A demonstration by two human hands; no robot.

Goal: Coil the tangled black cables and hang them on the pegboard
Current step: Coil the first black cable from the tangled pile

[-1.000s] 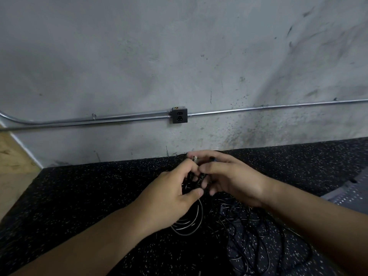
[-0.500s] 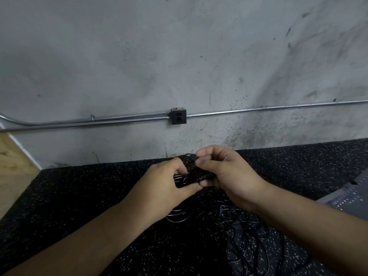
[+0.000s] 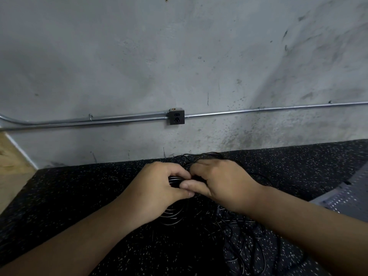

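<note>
Head view: both hands meet low over the black speckled mat [image 3: 79,196], close to the wall. Left hand [image 3: 157,188] curls tight round a bunched coil [image 3: 173,217], whose loops show below the palm. Right hand [image 3: 223,186] pinches the same coil, its thumb against the left thumb. Loose cables [image 3: 245,246] sprawl on the mat under the right forearm. A grey pegboard [image 3: 346,196] shows at the right edge.
</note>
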